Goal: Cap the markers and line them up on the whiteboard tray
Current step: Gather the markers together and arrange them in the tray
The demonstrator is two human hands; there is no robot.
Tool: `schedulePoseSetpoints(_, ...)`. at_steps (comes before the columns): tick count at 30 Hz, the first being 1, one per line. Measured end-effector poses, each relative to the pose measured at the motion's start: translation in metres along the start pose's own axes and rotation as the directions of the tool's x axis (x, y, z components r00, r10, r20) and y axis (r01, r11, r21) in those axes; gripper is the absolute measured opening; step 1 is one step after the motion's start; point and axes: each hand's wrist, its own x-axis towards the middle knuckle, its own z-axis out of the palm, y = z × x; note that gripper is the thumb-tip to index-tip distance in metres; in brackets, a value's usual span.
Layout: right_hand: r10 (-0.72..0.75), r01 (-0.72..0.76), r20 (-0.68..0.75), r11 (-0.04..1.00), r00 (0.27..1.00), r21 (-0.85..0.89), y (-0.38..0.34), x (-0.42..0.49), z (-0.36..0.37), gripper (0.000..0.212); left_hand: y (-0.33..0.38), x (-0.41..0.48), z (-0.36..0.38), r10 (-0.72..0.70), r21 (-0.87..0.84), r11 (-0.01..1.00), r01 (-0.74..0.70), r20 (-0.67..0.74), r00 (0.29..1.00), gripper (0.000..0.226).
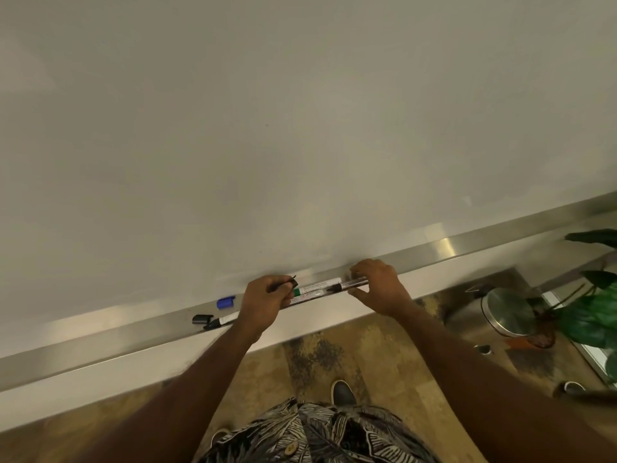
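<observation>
Left hand (263,297) pinches a thin black piece; right hand (377,287) curls loosely over markers (317,289) lying lengthwise along the tray (467,243). Uncapped marker (222,320), black cap (202,318), blue cap (226,302) lie leftward, nearer left hand.

Bare forearms, a black-and-white leaf-print buttoned shirt (320,432), dark white-soled shoes (344,392).

Soft, warm, rather dim light fills the scene, leaving the whiteboard (300,111) an even grey-beige that darkens toward its corners. Bright glare patches sit on the metal tray (447,247), with faint reflections on the whiteboard just above it. Wide-angle distortion bows the tray. The picture is slightly soft overall, with the markers' print unreadable.
</observation>
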Motion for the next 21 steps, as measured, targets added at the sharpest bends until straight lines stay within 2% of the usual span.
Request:
schedulePoseSetpoints(6,-0.054,0.078,0.193,0.990,0.980,-0.117,0.009,0.014,-0.009,0.031,0.000,-0.004,-0.012,0.006,0.029,1.000,-0.005,-0.039,0.999,0.018)
schedulePoseSetpoints(12,-0.029,0.047,0.219,0.996,0.975,-0.077,0.006,0.025,-0.018,0.019,0.000,-0.007,-0.022,0.025,0.046,0.999,-0.020,-0.110,0.994,0.019)
schedulePoseSetpoints(17,-0.052,0.035,0.210,0.996,0.976,0.081,0.008,0.025,-0.019,0.020,0.002,-0.009,-0.027,0.028,0.054,0.998,-0.021,-0.128,0.991,0.022)
schedulePoseSetpoints(21,-0.072,0.038,0.088,0.940,0.994,0.339,-0.004,0.017,-0.026,0.017,0.002,-0.011,-0.029,0.049,0.053,0.998,-0.044,-0.117,0.992,0.024)
